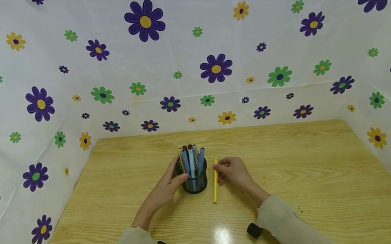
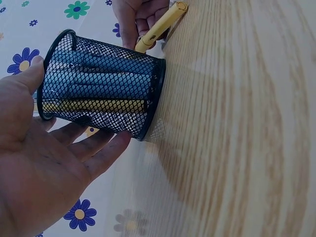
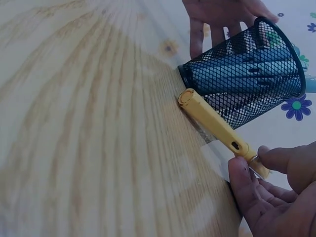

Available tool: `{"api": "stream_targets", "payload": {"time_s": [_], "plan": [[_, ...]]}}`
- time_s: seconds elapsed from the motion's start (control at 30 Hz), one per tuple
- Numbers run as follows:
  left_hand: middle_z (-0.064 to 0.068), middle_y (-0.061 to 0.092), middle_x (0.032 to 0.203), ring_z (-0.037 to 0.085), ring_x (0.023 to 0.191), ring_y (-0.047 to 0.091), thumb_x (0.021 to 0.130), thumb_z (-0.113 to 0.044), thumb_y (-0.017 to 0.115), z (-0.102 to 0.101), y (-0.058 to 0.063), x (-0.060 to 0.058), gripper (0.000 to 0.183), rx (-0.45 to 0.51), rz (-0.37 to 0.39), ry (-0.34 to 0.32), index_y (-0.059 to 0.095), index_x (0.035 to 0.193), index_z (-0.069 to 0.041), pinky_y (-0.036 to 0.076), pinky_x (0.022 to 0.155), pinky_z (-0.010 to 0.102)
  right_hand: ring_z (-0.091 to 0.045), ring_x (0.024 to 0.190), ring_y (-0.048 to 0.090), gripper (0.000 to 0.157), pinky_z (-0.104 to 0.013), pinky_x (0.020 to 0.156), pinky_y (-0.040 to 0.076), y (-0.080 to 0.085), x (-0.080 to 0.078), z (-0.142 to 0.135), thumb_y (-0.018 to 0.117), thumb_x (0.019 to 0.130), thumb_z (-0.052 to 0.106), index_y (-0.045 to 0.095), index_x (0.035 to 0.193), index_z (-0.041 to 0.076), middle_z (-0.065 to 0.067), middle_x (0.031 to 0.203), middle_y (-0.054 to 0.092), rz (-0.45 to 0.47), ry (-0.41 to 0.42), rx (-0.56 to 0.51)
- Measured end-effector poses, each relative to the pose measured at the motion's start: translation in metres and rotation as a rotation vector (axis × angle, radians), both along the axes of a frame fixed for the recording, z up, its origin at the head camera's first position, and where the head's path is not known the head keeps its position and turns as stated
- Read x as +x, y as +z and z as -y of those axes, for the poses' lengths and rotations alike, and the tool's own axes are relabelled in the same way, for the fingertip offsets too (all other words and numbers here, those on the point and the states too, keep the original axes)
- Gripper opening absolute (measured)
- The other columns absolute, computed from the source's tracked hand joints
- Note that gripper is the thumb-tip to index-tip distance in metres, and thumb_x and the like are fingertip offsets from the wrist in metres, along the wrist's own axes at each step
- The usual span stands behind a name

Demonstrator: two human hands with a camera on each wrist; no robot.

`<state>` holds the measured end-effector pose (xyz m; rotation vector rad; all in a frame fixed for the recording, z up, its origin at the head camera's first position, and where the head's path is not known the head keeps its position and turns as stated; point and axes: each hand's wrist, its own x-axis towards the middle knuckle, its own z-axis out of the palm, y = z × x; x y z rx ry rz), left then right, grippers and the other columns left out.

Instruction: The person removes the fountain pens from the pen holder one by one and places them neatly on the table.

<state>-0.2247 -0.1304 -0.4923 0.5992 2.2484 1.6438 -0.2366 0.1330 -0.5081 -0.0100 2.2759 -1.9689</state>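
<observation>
A black mesh pen holder [image 1: 196, 188] stands upright on the table, filled with several blue, dark and other pens [image 1: 191, 162]. My left hand [image 1: 166, 190] holds it from the left, thumb near the rim and fingers spread along the mesh side. Just right of the holder, my right hand [image 1: 235, 172] pinches a yellow pen [image 1: 215, 189] near its upper end between thumb and fingers. That pen tilts, its lower end toward me. The right wrist view shows the yellow pen [image 3: 212, 118] with a small dark window in its barrel, beside the mesh holder [image 3: 247, 69].
The wooden table [image 1: 303, 173] spreads around both hands. White cloth [image 1: 184, 51] with printed flowers rises behind it and at both sides. Small dark specks [image 1: 299, 209] lie right of the right forearm. A black wrist device [image 1: 254, 230] sits by each sleeve.
</observation>
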Motion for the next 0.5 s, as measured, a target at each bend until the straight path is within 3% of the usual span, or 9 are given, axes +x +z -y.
{"api": "stream_targets", "payload": {"time_s": [0.2, 0.5], "plan": [[0.023, 0.008, 0.170, 0.042, 0.155, 0.013, 0.112, -0.027, 0.049, -0.0003, -0.0019, -0.0002, 0.074, 0.001, 0.004, 0.001, 0.002, 0.167, -0.011, 0.019, 0.122, 0.059, -0.018, 0.052, 0.065, 0.020, -0.030, 0.051, 0.058, -0.0031, -0.0026, 0.0057, 0.072, 0.098, 0.007, 0.069, 0.105, -0.012, -0.014, 0.070, 0.070, 0.010, -0.049, 0.084], [0.022, 0.005, 0.170, 0.041, 0.155, 0.011, 0.112, -0.025, 0.048, -0.0009, -0.0018, -0.0003, 0.074, 0.010, 0.026, 0.003, 0.000, 0.167, -0.011, 0.019, 0.121, 0.059, -0.016, 0.044, 0.061, 0.018, -0.029, 0.046, 0.055, -0.0023, -0.0058, 0.0103, 0.074, 0.096, 0.009, 0.071, 0.086, -0.005, -0.012, 0.059, 0.066, -0.040, -0.065, 0.237]]}}
